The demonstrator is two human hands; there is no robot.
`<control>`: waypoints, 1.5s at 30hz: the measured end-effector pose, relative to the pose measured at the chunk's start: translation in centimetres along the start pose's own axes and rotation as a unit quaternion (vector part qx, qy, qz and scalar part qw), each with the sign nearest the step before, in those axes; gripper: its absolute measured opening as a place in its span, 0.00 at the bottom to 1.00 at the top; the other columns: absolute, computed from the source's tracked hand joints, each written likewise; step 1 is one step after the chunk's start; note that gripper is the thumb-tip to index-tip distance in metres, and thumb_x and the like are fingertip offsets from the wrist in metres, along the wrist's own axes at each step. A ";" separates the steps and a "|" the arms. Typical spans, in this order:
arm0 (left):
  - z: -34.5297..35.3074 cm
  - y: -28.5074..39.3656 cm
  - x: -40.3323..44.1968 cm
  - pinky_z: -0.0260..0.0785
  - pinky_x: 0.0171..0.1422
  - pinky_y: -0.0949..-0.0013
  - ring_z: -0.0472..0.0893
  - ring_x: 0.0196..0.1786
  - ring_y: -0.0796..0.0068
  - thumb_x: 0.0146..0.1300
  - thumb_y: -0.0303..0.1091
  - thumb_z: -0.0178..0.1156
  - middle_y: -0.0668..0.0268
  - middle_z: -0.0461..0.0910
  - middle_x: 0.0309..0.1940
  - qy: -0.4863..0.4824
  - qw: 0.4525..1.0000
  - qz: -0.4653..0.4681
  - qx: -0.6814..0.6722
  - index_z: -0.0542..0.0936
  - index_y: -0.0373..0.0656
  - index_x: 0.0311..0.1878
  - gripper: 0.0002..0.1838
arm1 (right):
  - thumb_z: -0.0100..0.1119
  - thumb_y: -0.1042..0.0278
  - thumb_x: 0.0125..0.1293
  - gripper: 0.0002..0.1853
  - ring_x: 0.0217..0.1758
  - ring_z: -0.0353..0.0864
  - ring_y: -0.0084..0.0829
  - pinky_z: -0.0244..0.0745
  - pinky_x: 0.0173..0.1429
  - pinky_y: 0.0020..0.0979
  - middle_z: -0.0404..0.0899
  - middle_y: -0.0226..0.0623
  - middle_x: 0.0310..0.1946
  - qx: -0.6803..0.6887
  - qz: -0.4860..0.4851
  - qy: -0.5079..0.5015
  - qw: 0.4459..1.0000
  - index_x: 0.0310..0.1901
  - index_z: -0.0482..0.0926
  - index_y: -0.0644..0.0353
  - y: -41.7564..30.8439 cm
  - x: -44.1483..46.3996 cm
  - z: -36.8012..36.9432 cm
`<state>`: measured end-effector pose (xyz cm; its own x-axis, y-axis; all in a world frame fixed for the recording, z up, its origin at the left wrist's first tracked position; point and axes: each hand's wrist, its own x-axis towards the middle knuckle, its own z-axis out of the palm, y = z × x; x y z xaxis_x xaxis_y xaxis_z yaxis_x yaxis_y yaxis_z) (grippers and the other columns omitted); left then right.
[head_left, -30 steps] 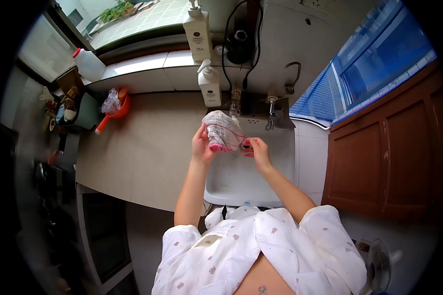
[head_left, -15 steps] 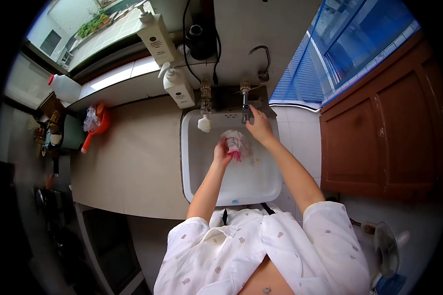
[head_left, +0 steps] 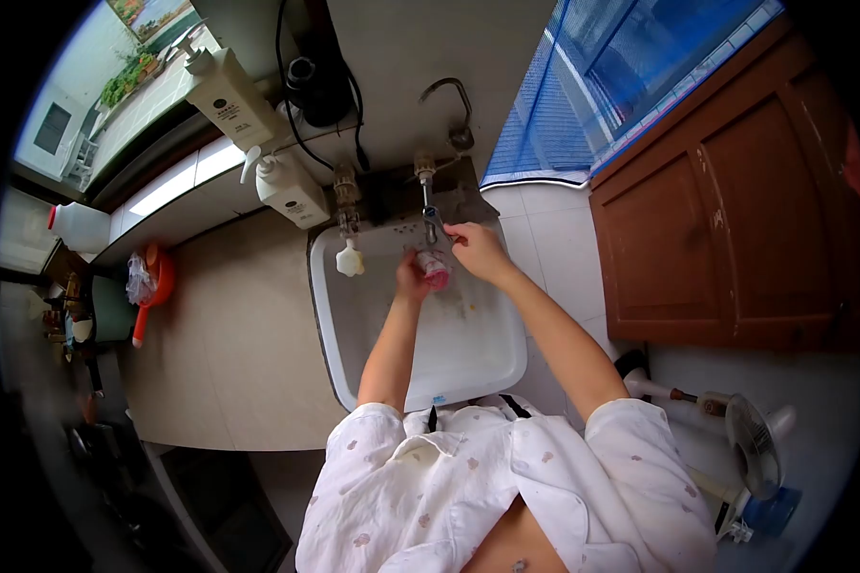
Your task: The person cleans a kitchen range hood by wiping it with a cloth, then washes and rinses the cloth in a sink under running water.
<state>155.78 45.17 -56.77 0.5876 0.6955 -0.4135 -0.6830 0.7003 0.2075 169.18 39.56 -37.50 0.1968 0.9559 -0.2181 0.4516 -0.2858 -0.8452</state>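
Observation:
Inside the white sink [head_left: 468, 372], my left hand [head_left: 411, 275] is closed around a bunched white cloth item [head_left: 430, 260] with a bright pink end. It sits right below the metal tap [head_left: 429, 205] at the sink's back edge. My right hand [head_left: 480, 251] has its fingers pinched at the tap's lever, to the right of the spout. The fingertips of my left hand are partly hidden behind the cloth. Whether water is running I cannot make out.
A second tap [head_left: 349, 215] with a whitish piece on its end stands to the left. Two white pump bottles [head_left: 292, 196] are beside it. An orange dipper [head_left: 160, 277] lies on the left counter [head_left: 230, 353]. A brown wooden cabinet [head_left: 726, 210] stands on the right.
The view has shifted, so the sink appears further left. My left hand has brought the cloth up closer beneath the tap. My right hand stays at the lever, its fingers now to the right side.

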 end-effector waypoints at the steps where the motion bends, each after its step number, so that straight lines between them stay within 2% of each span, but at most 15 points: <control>1: 0.3 0.1 -0.4 0.65 0.55 0.58 0.74 0.48 0.60 0.63 0.35 0.43 0.58 0.74 0.43 0.014 1.000 0.008 0.007 0.70 0.38 0.45 0.13 | 0.52 0.72 0.54 0.17 0.52 0.72 0.36 0.66 0.54 0.30 0.74 0.43 0.47 0.001 0.001 -0.001 1.000 0.48 0.74 0.64 0.2 0.2 0.5; 7: 1.5 0.6 -4.4 0.61 0.60 0.56 0.70 0.55 0.59 0.67 0.45 0.39 0.57 0.71 0.52 -0.116 0.993 -0.033 -0.019 0.64 0.38 0.57 0.23 | 0.52 0.71 0.55 0.18 0.52 0.70 0.31 0.66 0.52 0.29 0.74 0.38 0.47 0.245 0.039 -0.071 0.966 0.49 0.73 0.65 2.1 -1.0 1.3; 9: 2.9 -0.3 -6.5 0.60 0.60 0.56 0.70 0.55 0.59 0.68 0.45 0.38 0.57 0.71 0.52 -0.050 0.998 -0.029 -0.006 0.64 0.38 0.57 0.23 | 0.52 0.67 0.59 0.23 0.55 0.68 0.31 0.66 0.54 0.36 0.74 0.40 0.47 0.367 0.346 0.120 0.855 0.56 0.67 0.62 4.2 -2.4 2.0; 13: 4.5 -1.4 -9.1 0.69 0.51 0.60 0.75 0.46 0.63 0.67 0.41 0.43 0.57 0.73 0.47 0.094 0.979 0.016 0.182 0.66 0.36 0.54 0.19 | 0.53 0.59 0.61 0.24 0.51 0.71 0.33 0.68 0.52 0.41 0.74 0.39 0.46 0.561 0.458 -0.051 0.688 0.57 0.64 0.58 8.9 -5.1 6.0; 14: 3.5 -1.0 -9.1 0.69 0.51 0.60 0.75 0.46 0.63 0.67 0.41 0.43 0.57 0.73 0.47 0.099 0.978 0.018 0.184 0.66 0.36 0.54 0.19 | 0.54 0.55 0.60 0.24 0.49 0.72 0.33 0.69 0.50 0.42 0.74 0.38 0.46 0.553 0.356 -0.052 0.751 0.54 0.66 0.58 10.3 -5.3 7.5; 16: 1.2 0.0 -9.1 0.73 0.37 0.63 0.77 0.37 0.66 0.66 0.40 0.46 0.57 0.75 0.38 0.178 0.802 0.123 0.556 0.68 0.36 0.51 0.18 | 0.56 0.50 0.58 0.20 0.38 0.76 0.34 0.72 0.41 0.40 0.76 0.38 0.39 0.477 0.227 0.058 0.847 0.43 0.72 0.58 10.7 -5.5 9.5; 19: 1.9 -0.4 -9.7 0.71 0.26 0.64 0.76 0.30 0.69 0.65 0.41 0.48 0.60 0.75 0.30 0.271 0.856 0.052 0.437 0.70 0.37 0.48 0.17 | 0.57 0.52 0.57 0.18 0.36 0.77 0.43 0.71 0.40 0.39 0.78 0.46 0.32 0.090 0.185 0.126 0.971 0.36 0.73 0.60 6.7 -5.5 9.4; 21: 4.2 -1.7 -10.1 0.67 0.27 0.70 0.75 0.29 0.70 0.65 0.45 0.43 0.62 0.74 0.28 0.237 0.935 0.036 0.262 0.70 0.38 0.44 0.18 | 0.56 0.49 0.55 0.19 0.32 0.77 0.39 0.70 0.35 0.36 0.77 0.43 0.26 0.085 0.066 0.086 0.991 0.33 0.74 0.60 -0.5 -7.9 8.6; 24: 3.9 -4.5 -9.3 0.60 0.17 0.72 0.70 0.19 0.70 0.65 0.52 0.39 0.63 0.71 0.23 0.133 0.988 0.037 -0.067 0.70 0.43 0.43 0.21 | 0.54 0.49 0.55 0.18 0.35 0.77 0.44 0.70 0.39 0.39 0.77 0.45 0.28 -0.004 0.128 0.081 0.988 0.32 0.75 0.59 1.0 -5.8 9.8; 26: 7.0 -2.9 -10.9 0.57 0.14 0.70 0.68 0.14 0.70 0.66 0.49 0.38 0.65 0.70 0.17 0.212 0.931 -0.096 0.282 0.70 0.42 0.38 0.20 | 0.51 0.51 0.55 0.16 0.38 0.77 0.48 0.72 0.41 0.42 0.78 0.44 0.31 -0.048 0.191 0.071 0.978 0.31 0.78 0.57 3.2 -3.4 9.5; 31: 6.9 -3.4 -8.8 0.68 0.26 0.62 0.76 0.26 0.65 0.65 0.44 0.40 0.61 0.75 0.27 0.249 0.956 0.030 0.155 0.73 0.39 0.33 0.18 | 0.50 0.58 0.52 0.14 0.37 0.76 0.51 0.71 0.43 0.43 0.78 0.49 0.31 -0.003 0.193 0.103 0.976 0.30 0.79 0.60 1.0 -3.9 8.8; 33: 4.1 -2.3 -8.2 0.67 0.25 0.62 0.75 0.24 0.65 0.65 0.43 0.40 0.61 0.75 0.25 0.131 0.979 -0.078 0.136 0.72 0.39 0.34 0.17 | 0.48 0.56 0.53 0.18 0.37 0.78 0.49 0.70 0.42 0.43 0.78 0.53 0.30 -0.046 0.075 0.113 0.990 0.29 0.79 0.66 3.5 -3.9 10.2; 35: 8.7 -3.6 -9.1 0.62 0.18 0.63 0.71 0.19 0.66 0.64 0.41 0.39 0.63 0.74 0.23 0.274 0.946 -0.037 0.168 0.71 0.39 0.35 0.16 | 0.49 0.58 0.52 0.15 0.38 0.76 0.52 0.71 0.45 0.43 0.78 0.50 0.32 0.027 0.219 0.093 0.971 0.30 0.79 0.60 2.6 -3.3 8.6; 41: 4.6 -2.9 -8.5 0.70 0.35 0.65 0.77 0.36 0.68 0.64 0.41 0.42 0.62 0.75 0.33 0.089 0.986 -0.074 0.121 0.71 0.41 0.34 0.14 | 0.49 0.58 0.53 0.14 0.40 0.76 0.51 0.70 0.46 0.44 0.78 0.49 0.34 -0.015 0.186 0.098 0.978 0.31 0.79 0.58 1.1 -4.3 8.9; 45: 5.2 -2.7 -8.7 0.71 0.35 0.66 0.77 0.33 0.71 0.65 0.41 0.39 0.65 0.76 0.31 0.157 0.947 -0.151 0.235 0.72 0.44 0.36 0.14 | 0.50 0.59 0.53 0.13 0.37 0.76 0.51 0.71 0.42 0.44 0.78 0.48 0.32 -0.031 0.218 0.124 0.968 0.30 0.79 0.57 4.4 -2.5 9.1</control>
<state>154.79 38.08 -49.09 0.5166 0.4223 -0.7449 -0.1924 0.9049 0.3797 162.76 36.49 -45.11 0.5799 0.7000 -0.4168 0.3284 -0.6690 -0.6668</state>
